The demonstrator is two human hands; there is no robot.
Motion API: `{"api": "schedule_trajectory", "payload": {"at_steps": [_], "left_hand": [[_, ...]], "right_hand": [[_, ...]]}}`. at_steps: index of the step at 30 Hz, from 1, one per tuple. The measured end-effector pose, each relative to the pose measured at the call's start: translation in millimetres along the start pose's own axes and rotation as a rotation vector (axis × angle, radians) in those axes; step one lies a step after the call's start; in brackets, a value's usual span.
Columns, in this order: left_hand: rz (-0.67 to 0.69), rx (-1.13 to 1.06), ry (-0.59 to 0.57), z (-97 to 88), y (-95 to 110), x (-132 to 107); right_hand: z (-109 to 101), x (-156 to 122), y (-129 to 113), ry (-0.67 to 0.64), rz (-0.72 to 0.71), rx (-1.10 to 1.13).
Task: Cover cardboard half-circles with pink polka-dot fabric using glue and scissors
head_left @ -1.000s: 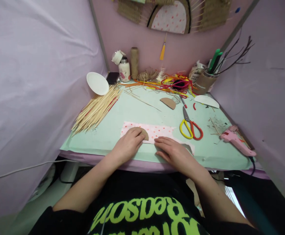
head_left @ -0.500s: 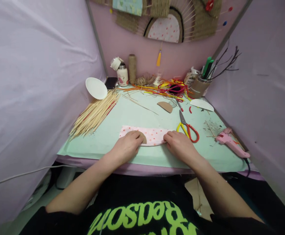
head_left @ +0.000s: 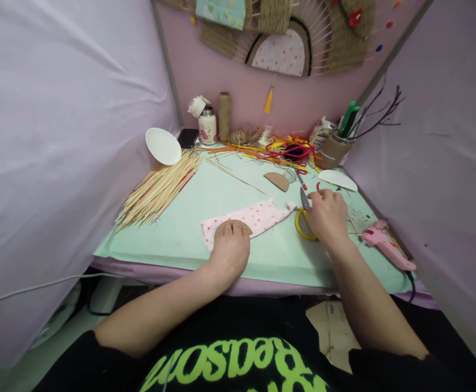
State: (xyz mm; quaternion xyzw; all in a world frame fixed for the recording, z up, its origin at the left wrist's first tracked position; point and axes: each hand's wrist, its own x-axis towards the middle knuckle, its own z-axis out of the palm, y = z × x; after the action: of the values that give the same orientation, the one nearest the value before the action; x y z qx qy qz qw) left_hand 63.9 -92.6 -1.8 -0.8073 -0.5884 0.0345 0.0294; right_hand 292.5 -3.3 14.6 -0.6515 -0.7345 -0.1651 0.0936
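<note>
My left hand (head_left: 230, 249) presses a brown cardboard semicircle (head_left: 233, 225) onto a strip of pink dotted fabric (head_left: 258, 215) near the table's front edge; its fingers are curled over the card. My right hand (head_left: 326, 215) lies on the scissors (head_left: 303, 213), fingers closed around the handles; one yellow loop and the blade tip show beside it. The fabric runs from the card up to the right, almost to the scissors.
A bundle of bamboo sticks (head_left: 159, 188) lies at the left, a white paper plate (head_left: 163, 146) behind it. A second cardboard semicircle (head_left: 278, 180) and a white half plate (head_left: 337, 179) lie farther back. A pink glue gun (head_left: 385, 242) lies at the right. Coloured cords (head_left: 285, 148) and a pen cup (head_left: 333, 150) stand at the back.
My right hand left the fabric and went right onto the scissors. The fabric's right end shifted upward. My left hand stayed on the cardboard piece.
</note>
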Motion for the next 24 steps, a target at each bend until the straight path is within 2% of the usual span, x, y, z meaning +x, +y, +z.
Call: {"api": "schedule_trajectory", "payload": {"at_steps": [3, 6, 8, 15, 18, 21, 24], "left_hand": [[0.019, 0.018, 0.001, -0.3, -3, -1], [0.011, 0.020, -0.017, -0.7, -3, -1], [-0.010, 0.008, -0.023, -0.6, -3, -1], [-0.005, -0.017, 0.023, 1.6, -2, 0], [-0.005, -0.029, 0.026, -0.1, -2, -1], [-0.011, -0.054, 0.010, -3.5, -3, -1], [-0.015, -0.055, 0.002, -6.0, -2, -1]], "right_hand": [[-14, -10, 11, -0.200, 0.133, 0.061], [-23, -16, 12, -0.494, 0.153, 0.083], [-21, -16, 12, -0.576, 0.152, 0.097], [7, -4, 29, -0.550, 0.305, 0.295], [9, -9, 39, -0.528, 0.394, 0.446], [-3, -24, 47, -0.539, 0.495, 0.897], [-26, -43, 50, -0.569, 0.491, 1.453]]}}
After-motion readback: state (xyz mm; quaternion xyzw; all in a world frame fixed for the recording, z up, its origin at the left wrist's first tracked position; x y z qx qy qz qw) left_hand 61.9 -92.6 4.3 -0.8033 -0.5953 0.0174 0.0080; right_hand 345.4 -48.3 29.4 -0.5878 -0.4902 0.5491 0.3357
